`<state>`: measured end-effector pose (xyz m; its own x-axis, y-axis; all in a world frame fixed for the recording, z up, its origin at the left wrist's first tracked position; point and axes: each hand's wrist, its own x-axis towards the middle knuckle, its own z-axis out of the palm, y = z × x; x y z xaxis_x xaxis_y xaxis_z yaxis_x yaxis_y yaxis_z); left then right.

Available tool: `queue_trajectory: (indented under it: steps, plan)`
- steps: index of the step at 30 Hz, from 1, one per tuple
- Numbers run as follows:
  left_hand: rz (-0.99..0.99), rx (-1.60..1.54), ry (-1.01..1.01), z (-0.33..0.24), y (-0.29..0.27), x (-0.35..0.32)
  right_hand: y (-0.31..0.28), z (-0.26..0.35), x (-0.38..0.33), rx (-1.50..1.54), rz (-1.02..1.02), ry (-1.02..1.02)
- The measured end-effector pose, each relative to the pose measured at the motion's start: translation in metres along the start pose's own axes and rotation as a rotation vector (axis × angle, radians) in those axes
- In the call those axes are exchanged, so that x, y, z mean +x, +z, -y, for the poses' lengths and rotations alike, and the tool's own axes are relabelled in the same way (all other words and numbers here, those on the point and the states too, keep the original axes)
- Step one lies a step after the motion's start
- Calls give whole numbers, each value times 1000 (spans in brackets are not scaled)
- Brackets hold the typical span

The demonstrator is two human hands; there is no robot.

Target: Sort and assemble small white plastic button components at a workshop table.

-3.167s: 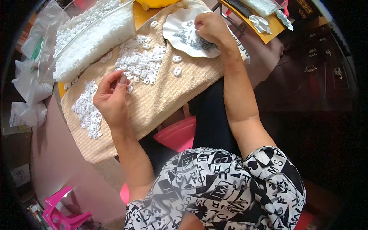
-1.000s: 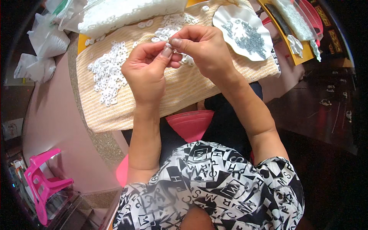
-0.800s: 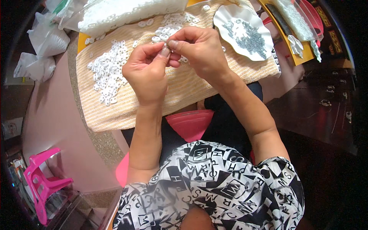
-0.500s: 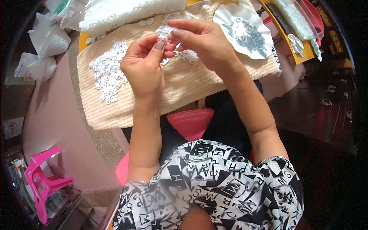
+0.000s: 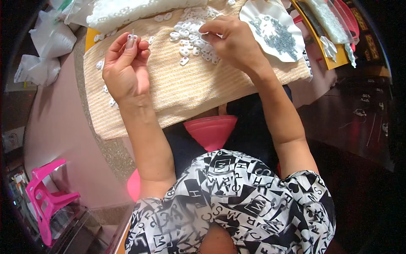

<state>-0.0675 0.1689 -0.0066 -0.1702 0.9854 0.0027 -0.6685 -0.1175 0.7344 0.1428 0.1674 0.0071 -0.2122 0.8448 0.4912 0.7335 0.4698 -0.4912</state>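
Clip (image 5: 133, 37) upright between left-hand fingers (image 5: 129, 44)

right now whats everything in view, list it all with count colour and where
towel: one, beige, spread across the lap
small plastic pieces: many, white, heaped on the towel's far side
paper plate: one, white, far right, holding small grey metal parts
plastic bags: several, white, far left
funnel: one, pink, under the towel's near edge
stool: one, pink, lower left
left hand: pinching one small white piece
right hand: fingertips in the white heap
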Motion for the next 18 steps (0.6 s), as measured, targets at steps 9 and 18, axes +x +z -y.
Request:
queue_trajectory:
  steps: [9, 18]
  plan:
    - [21, -24, -4, 1, -1, -1, 0, -3, 5, -130, 22, -138]
    - [54, 12, -12, 4, 2, -2, 32, 4, 18, -285, 105, -259]
